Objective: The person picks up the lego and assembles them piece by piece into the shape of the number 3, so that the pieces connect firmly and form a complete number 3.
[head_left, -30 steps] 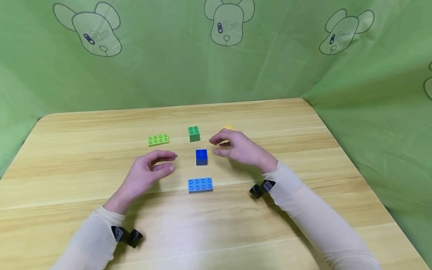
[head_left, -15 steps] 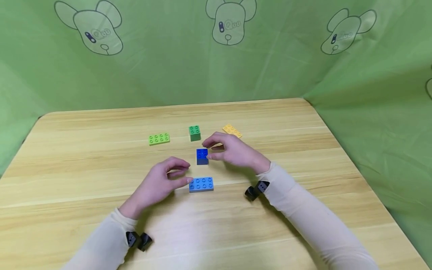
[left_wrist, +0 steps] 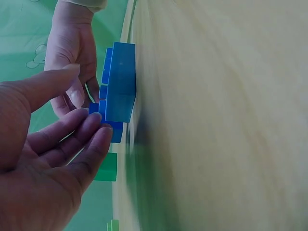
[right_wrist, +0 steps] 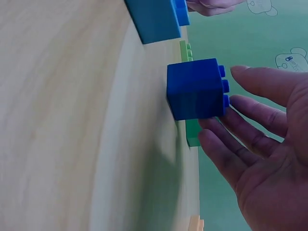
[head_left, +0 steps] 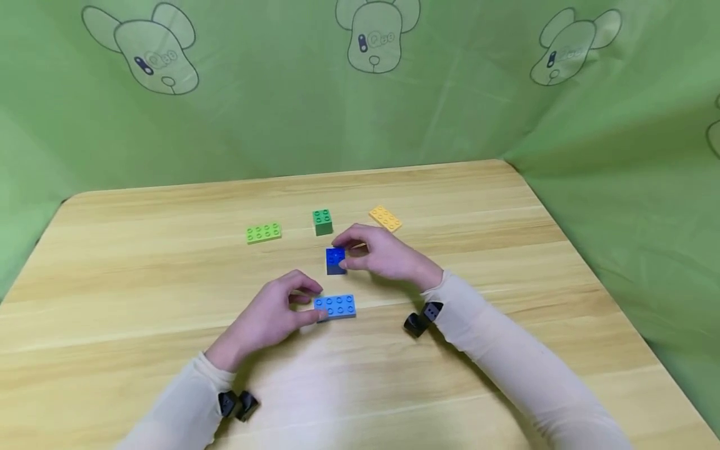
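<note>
A light blue eight-stud toy brick (head_left: 339, 306) lies studs up on the table. My left hand (head_left: 275, 312) is at its left end, thumb near the front side and fingers by the back. In the left wrist view the thumb stands apart from this brick (left_wrist: 121, 82). Just behind it sits a dark blue four-stud brick (head_left: 334, 265). My right hand (head_left: 385, 253) is at its right side, fingers relaxed and slightly bent. The right wrist view shows thumb and fingers spread around the studded top of the dark blue brick (right_wrist: 195, 91), not closed on it.
Farther back on the wooden table (head_left: 140, 269) lie a lime green flat brick (head_left: 264, 233), a green four-stud brick (head_left: 323, 222) and a yellow-orange flat brick (head_left: 385, 218). A green curtain (head_left: 270, 125) hangs along the table's back and right side.
My left hand has moved right and nearer to me, reaching the light blue brick. My right hand has moved slightly left to the dark blue brick, uncovering the yellow-orange one. The bricks stay put.
</note>
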### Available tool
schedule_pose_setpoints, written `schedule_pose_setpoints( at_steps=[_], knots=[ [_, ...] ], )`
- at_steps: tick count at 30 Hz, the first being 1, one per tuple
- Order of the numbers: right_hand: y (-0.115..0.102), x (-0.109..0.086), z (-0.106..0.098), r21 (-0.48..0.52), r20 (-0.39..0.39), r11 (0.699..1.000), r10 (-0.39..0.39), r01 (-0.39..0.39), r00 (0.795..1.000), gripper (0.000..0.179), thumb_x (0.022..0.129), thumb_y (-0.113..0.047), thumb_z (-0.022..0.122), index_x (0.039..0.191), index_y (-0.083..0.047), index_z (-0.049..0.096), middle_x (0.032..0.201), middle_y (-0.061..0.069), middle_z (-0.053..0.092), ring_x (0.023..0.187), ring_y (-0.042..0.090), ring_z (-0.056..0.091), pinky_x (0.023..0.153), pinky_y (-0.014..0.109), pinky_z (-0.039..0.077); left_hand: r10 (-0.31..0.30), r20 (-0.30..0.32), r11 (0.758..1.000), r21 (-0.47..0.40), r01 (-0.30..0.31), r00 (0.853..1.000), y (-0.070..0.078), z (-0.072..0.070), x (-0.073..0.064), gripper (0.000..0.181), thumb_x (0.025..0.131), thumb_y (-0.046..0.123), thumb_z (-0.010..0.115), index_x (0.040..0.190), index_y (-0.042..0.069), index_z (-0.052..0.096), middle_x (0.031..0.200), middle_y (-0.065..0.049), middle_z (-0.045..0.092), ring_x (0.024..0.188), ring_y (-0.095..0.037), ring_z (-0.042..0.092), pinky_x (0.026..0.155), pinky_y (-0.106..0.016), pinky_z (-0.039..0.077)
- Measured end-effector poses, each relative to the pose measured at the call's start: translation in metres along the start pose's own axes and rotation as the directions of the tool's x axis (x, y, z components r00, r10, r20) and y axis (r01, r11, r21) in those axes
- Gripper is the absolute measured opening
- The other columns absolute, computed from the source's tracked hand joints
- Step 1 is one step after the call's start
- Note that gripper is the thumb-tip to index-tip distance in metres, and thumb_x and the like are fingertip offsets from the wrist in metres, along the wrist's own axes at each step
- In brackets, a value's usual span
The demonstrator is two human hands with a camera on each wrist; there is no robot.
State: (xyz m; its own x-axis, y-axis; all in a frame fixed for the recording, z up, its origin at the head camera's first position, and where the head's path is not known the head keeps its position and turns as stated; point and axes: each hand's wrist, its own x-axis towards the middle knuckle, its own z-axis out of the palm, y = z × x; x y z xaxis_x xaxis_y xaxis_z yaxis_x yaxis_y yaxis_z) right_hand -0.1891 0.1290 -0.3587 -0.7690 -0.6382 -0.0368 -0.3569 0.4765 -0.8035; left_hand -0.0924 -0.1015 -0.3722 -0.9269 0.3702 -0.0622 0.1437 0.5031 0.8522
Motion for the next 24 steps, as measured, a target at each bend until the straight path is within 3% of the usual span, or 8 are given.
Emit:
schedule_pose_setpoints(
  at_steps=[9,16,24],
  knots=[
    [-0.001,0.0052,0.0053,-0.041,0.012,0.999,0.016,-0.015,1.0,0.036,0.09,-0.011,0.072,0.125,-0.008,0.063,0.122,0.001,0.06,0.112,0.016,0.056,0.1,0.035,0.045,0.07,0.027,0.99,0.118,-0.073,0.997,0.002,0.0068,0.0042,0.04,0.081,0.015,0.083,0.115,0.003,0.066,0.11,-0.001,0.062,0.101,-0.018,0.06,0.092,-0.036,0.05],
    [-0.0008,0.0077,0.0069,-0.073,0.01,0.997,0.038,-0.037,0.999,0.035,0.091,-0.011,0.072,0.124,-0.01,0.063,0.122,0.001,0.06,0.111,0.015,0.056,0.098,0.033,0.045,0.113,0.038,0.964,0.237,-0.119,0.993,0.0034,0.0092,0.0081,0.035,0.081,0.013,0.082,0.111,0.002,0.069,0.105,0.0,0.062,0.093,-0.017,0.058,0.089,-0.035,0.049],
    [0.0004,0.0088,0.0075,-0.061,0.013,0.997,0.053,-0.053,0.998,0.034,0.091,-0.01,0.071,0.124,-0.009,0.063,0.123,0.002,0.059,0.111,0.017,0.057,0.098,0.033,0.047,0.129,0.066,0.954,0.263,-0.142,0.989,0.0022,0.0079,0.0092,0.032,0.082,0.013,0.081,0.111,0.003,0.071,0.103,0.0,0.062,0.09,-0.017,0.057,0.087,-0.035,0.05]
  ],
)
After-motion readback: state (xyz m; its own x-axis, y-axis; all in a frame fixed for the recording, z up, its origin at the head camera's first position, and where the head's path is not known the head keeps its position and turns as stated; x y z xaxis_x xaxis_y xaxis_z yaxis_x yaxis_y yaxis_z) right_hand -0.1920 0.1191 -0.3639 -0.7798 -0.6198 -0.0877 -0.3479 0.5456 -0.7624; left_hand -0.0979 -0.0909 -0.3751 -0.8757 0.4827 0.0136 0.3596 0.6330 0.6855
